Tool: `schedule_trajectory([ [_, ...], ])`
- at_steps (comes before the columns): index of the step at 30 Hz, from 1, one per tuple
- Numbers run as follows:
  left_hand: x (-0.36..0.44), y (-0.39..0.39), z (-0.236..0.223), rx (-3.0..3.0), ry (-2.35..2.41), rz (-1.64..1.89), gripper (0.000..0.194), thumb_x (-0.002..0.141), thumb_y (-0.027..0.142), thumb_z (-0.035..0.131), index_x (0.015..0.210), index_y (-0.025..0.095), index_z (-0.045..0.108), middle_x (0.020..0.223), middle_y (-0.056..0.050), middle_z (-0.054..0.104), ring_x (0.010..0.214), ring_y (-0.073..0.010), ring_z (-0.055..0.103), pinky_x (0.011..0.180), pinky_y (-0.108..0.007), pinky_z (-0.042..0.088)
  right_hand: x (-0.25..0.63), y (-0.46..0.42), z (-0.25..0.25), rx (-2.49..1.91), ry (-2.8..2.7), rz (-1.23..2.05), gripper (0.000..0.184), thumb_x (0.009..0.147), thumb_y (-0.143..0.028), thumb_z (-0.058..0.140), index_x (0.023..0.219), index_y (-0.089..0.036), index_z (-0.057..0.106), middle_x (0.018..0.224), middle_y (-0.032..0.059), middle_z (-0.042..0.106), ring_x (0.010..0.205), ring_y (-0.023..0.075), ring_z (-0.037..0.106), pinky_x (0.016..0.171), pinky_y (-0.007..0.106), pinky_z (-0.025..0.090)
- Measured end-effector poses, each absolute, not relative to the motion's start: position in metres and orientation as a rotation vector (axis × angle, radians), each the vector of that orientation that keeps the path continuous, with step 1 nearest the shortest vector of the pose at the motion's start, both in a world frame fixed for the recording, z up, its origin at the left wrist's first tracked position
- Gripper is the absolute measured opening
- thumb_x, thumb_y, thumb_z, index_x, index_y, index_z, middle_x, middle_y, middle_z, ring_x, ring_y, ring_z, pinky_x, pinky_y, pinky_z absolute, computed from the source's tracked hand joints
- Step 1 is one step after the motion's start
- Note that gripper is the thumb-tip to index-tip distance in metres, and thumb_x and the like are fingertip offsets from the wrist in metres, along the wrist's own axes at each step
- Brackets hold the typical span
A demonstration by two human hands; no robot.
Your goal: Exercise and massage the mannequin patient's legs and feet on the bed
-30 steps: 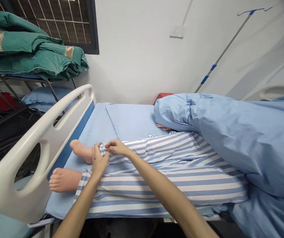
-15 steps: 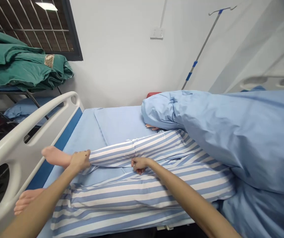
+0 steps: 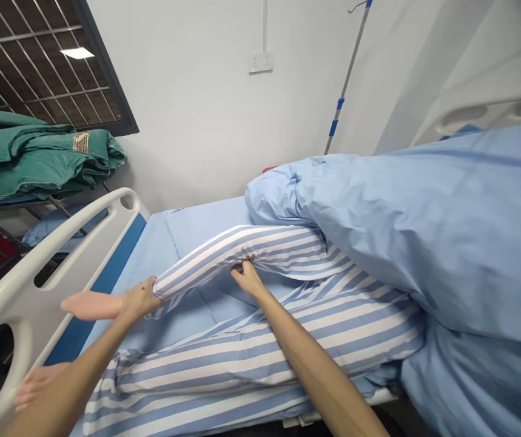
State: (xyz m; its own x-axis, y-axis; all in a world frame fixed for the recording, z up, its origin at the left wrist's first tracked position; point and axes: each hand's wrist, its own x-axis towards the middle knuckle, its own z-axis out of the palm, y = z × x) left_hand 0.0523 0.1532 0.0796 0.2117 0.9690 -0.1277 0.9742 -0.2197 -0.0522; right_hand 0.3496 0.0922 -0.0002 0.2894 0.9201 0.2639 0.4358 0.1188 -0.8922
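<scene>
Raised striped leg (image 3: pixel 242 243) held at two spots

From the head camera, a patient manikin lies on a hospital bed, one leg lifted with the knee bent upward, its blue-and-white striped pyjama trouser on. The left hand (image 3: pixel 141 298) wraps over the cuff at the ankle, fingers closed around the raised striped leg, with the bare foot (image 3: pixel 90 304) sticking out to the left just past it. The right hand (image 3: pixel 248 279) sits further along, near the bend, its fingers curled in under the fabric and gripping it from below.

The other leg lies flat on the near side, and its foot (image 3: pixel 37 385) is partly hidden behind the left forearm. A light blue duvet (image 3: pixel 424 230) covers the upper body and fills the right of the view, and a blue bed sheet (image 3: pixel 151 255) lies under the legs. A white bed rail (image 3: pixel 28 309) runs along the left end. Beyond it, folded green blankets (image 3: pixel 37 158) sit on a metal rack below a barred window (image 3: pixel 37 67). On the far wall are a power socket (image 3: pixel 261 62) and an IV pole (image 3: pixel 344 79).
</scene>
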Motion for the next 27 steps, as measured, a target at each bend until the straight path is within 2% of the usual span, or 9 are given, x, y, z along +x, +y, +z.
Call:
schedule_trajectory([
  [4,0.092,0.134,0.048,2.259,1.915,0.048,0.036,0.063,0.033,0.055,0.098,0.027,0.052,0.088,-0.003,0.067,0.083,-0.0234,0.062,0.061,-0.027,0.040,0.358,0.091,0.016,-1.354,-1.191,0.471,0.035,0.071,-0.019,0.051,0.105,-0.016,0.049,0.092,0.0056,0.060,0.082,0.0171,0.059,0.067,0.028,0.049],
  [6,0.121,0.125,0.039,2.182,1.920,0.157,0.034,0.063,0.034,0.056,0.096,0.026,0.053,0.086,-0.003,0.067,0.081,-0.0230,0.062,0.060,-0.027,0.041,0.363,0.088,0.023,-1.287,-1.144,0.432,0.046,0.069,-0.018,0.052,0.115,-0.017,0.044,0.102,0.0075,0.057,0.083,0.0164,0.059,0.065,0.027,0.050],
  [9,0.165,0.117,0.033,2.101,1.902,0.315,0.041,0.061,0.037,0.060,0.101,0.026,0.053,0.089,-0.004,0.067,0.083,-0.0241,0.061,0.061,-0.028,0.041,0.371,0.084,0.031,-1.207,-1.077,0.390,0.070,0.069,-0.015,0.050,0.134,-0.019,0.026,0.118,0.0117,0.051,0.083,0.0151,0.059,0.061,0.025,0.051],
  [11,0.185,0.114,0.031,2.060,1.910,0.386,0.045,0.061,0.039,0.061,0.104,0.026,0.052,0.090,-0.004,0.066,0.085,-0.0246,0.061,0.062,-0.028,0.042,0.375,0.084,0.034,-1.201,-1.044,0.369,0.078,0.069,-0.013,0.048,0.140,-0.020,0.016,0.121,0.0128,0.049,0.082,0.0149,0.058,0.060,0.024,0.051],
  [16,0.192,0.116,0.028,2.052,1.912,0.379,0.044,0.060,0.041,0.061,0.100,0.027,0.053,0.089,-0.003,0.066,0.084,-0.0249,0.061,0.062,-0.029,0.043,0.380,0.085,0.031,-1.273,-1.097,0.334,0.075,0.070,-0.015,0.048,0.139,-0.019,0.020,0.120,0.0117,0.051,0.084,0.0168,0.059,0.060,0.025,0.051],
  [22,0.162,0.126,0.049,2.200,1.900,0.251,0.039,0.062,0.040,0.058,0.099,0.028,0.054,0.087,-0.002,0.066,0.082,-0.0244,0.061,0.059,-0.029,0.041,0.381,0.074,0.028,-1.614,-1.380,0.175,0.064,0.073,-0.015,0.046,0.135,-0.015,0.030,0.116,0.0133,0.055,0.090,0.0217,0.058,0.080,0.035,0.048],
  [27,0.114,0.139,0.094,2.389,1.933,0.050,0.042,0.065,0.040,0.054,0.105,0.029,0.053,0.091,-0.003,0.067,0.085,-0.0251,0.062,0.063,-0.029,0.042,0.376,0.067,0.029,-1.660,-1.533,0.222,0.069,0.075,-0.014,0.044,0.140,-0.018,0.021,0.119,0.0112,0.055,0.089,0.0192,0.059,0.079,0.031,0.046],
])
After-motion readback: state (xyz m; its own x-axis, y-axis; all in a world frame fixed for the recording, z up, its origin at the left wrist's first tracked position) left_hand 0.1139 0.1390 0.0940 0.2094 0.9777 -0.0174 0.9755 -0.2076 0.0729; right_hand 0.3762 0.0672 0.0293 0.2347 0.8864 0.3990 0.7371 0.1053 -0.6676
